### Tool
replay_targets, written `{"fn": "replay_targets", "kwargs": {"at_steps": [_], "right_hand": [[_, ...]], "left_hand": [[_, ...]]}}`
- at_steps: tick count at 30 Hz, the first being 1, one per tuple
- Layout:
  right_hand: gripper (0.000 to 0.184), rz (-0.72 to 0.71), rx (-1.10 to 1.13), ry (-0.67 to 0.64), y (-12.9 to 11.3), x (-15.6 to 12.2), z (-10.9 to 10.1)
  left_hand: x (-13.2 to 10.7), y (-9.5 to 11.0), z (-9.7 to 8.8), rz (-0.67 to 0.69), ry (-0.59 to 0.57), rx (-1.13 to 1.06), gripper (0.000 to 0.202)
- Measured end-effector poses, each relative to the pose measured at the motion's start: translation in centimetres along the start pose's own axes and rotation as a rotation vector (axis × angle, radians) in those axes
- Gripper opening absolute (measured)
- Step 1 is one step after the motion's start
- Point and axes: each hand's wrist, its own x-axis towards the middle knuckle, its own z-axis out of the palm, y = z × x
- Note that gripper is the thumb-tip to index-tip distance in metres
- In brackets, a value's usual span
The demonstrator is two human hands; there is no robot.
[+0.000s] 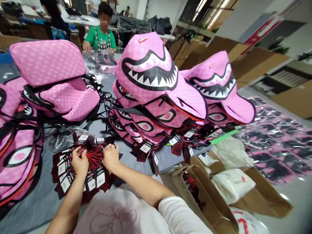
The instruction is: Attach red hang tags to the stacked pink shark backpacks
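Dark red hang tags [100, 178] with white labels lie fanned in a ring on the grey table cover. Their red strings [93, 158] run in toward the middle. At the ring's left side my left hand [80, 162] is closed, thumb and fingertips pinching the gathered string ends. Across from it, my right hand [111, 158] has its fingers curled on a hang tag at the strings' outer end; the hand partly hides that tag. Just behind the ring stand stacked pink backpacks [156, 106] with shark-mouth prints, more tags hanging from their lower edges.
More pink backpacks [62, 76] are piled at the left. An open cardboard box [206, 197] and white plastic bags [232, 186] stand at the lower right. Bagged pink goods [275, 141] cover the floor beyond. Across the table sits a person in a green shirt [111, 38].
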Motion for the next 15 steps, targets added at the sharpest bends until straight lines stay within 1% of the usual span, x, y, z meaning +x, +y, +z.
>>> {"fn": "replay_targets", "kwargs": {"at_steps": [1, 2, 4, 6, 8, 10, 11, 13, 14, 15], "right_hand": [[0.022, 0.019, 0.015, -0.007, 0.5, -0.2, -0.1], [0.022, 0.007, 0.023, -0.008, 1.0, -0.2, -0.1], [0.023, -0.079, 0.018, 0.005, 1.8, -0.2, -0.2], [0.026, -0.129, -0.004, -0.011, 2.1, 0.0, -0.3], [0.027, -0.122, -0.054, -0.093, 2.0, 0.2, -0.5], [0.024, -0.161, -0.107, -0.176, 1.8, 0.3, -1.0], [0.022, -0.196, -0.128, -0.188, 1.8, 0.3, -1.3], [0.019, -0.213, -0.15, -0.157, 2.6, 0.1, -2.3], [0.019, -0.177, -0.144, -0.129, 3.4, -0.2, -3.0], [0.018, -0.111, -0.122, -0.106, 4.4, -0.6, -3.6]], "left_hand": [[-0.3, 0.5, 0.2, 0.027, -0.012, 0.006, 0.042], [-0.6, 1.1, 0.4, 0.069, -0.035, 0.01, 0.04], [-1.2, 2.0, 0.6, 0.152, -0.089, 0.017, 0.038], [-1.7, 2.7, 0.6, 0.186, -0.11, 0.029, 0.038], [-2.1, 3.0, 0.6, 0.203, -0.116, 0.037, 0.041], [-2.2, 2.8, 0.6, 0.209, -0.097, 0.043, 0.043], [-2.0, 2.5, 0.5, 0.197, -0.069, 0.05, 0.044], [-1.4, 1.6, 0.5, 0.099, 0.042, 0.071, 0.043], [-0.9, 1.2, 0.3, 0.027, 0.098, 0.086, 0.043], [-0.5, 0.8, 0.2, -0.04, 0.128, 0.104, 0.044]]}}
